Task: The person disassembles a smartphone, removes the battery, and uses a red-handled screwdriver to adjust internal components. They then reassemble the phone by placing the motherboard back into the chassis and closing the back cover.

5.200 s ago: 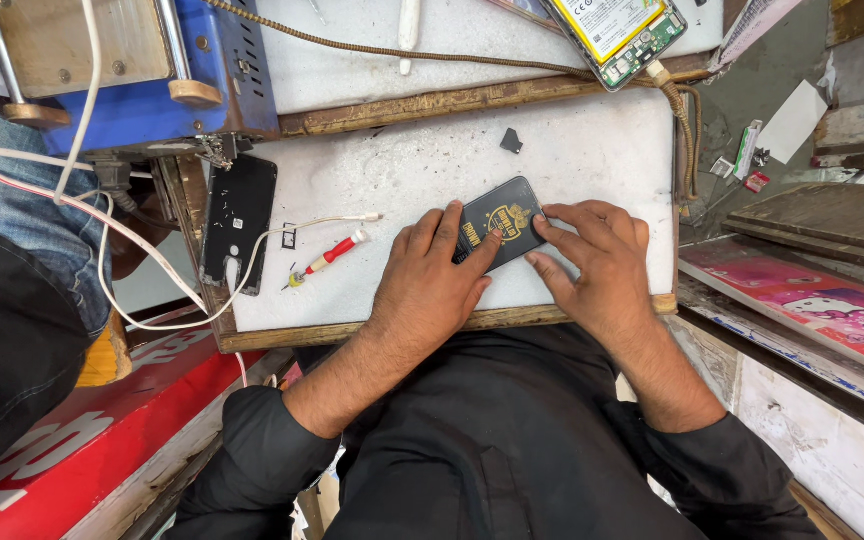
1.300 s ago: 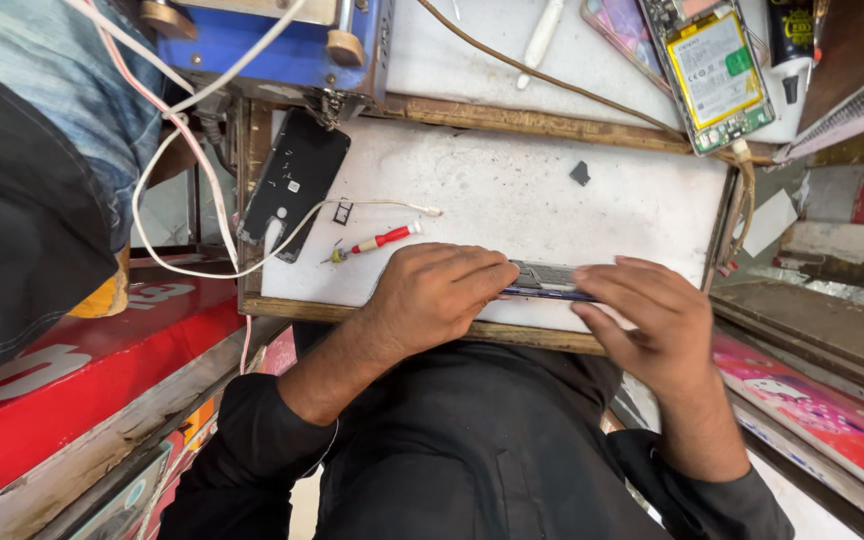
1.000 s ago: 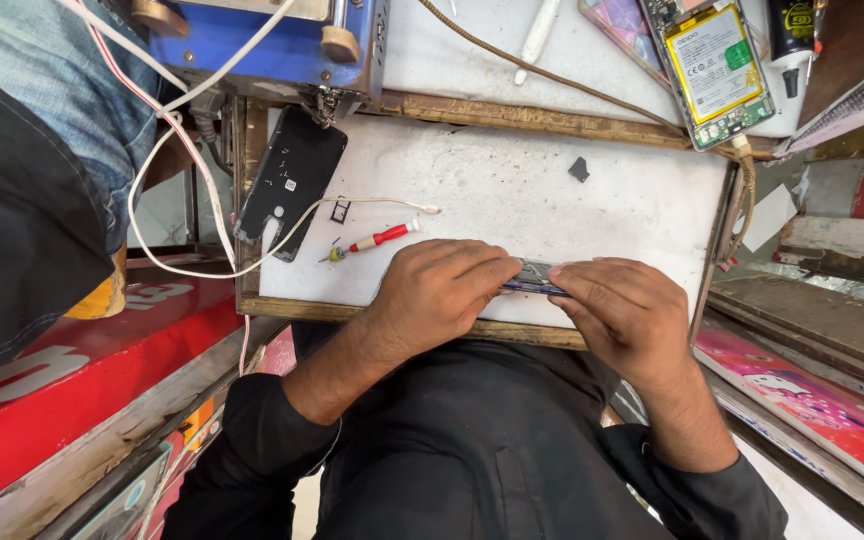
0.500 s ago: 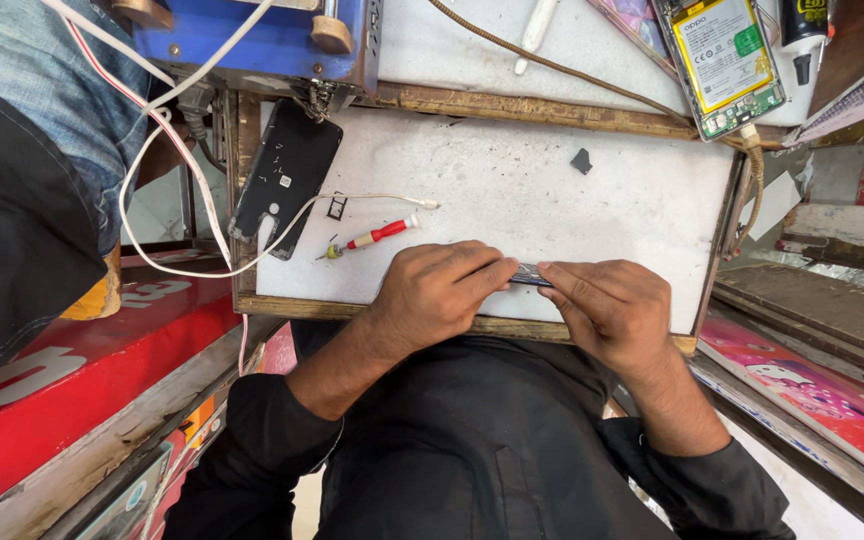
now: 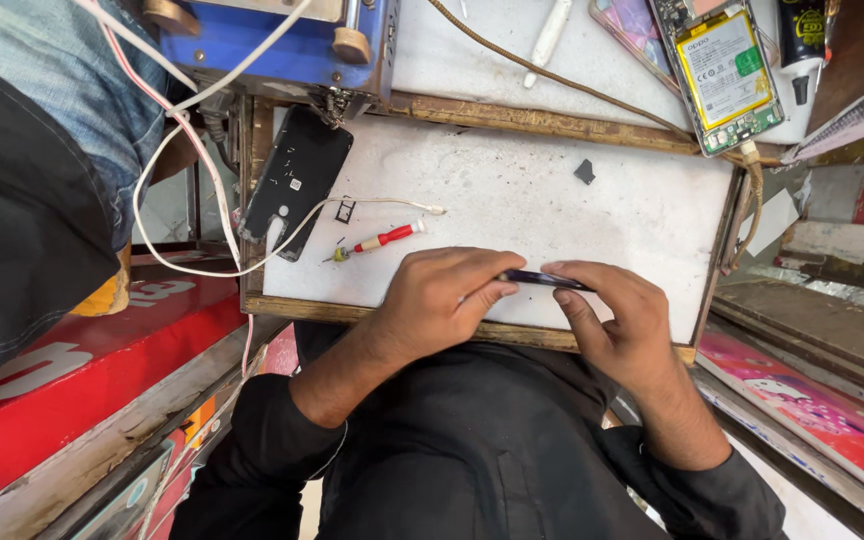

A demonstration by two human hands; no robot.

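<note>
White worktop (image 5: 572, 225), scuffed: left hand (image 5: 442, 300) and right hand (image 5: 617, 320) pinch a dark phone (image 5: 537, 280) edge-on. Slip risk; loose SIM tray (image 5: 345, 211) could scatter.

Upper right of the frame, an opened phone (image 5: 727, 75) shows a yellow battery label with a green patch; lower left, a red sign (image 5: 62, 385) bears white lettering

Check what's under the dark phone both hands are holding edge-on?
Under the dark phone only the white worktop shows. The left hand and right hand pinch its ends and cover the patch directly beneath, so anything small lying there is hidden.
</note>
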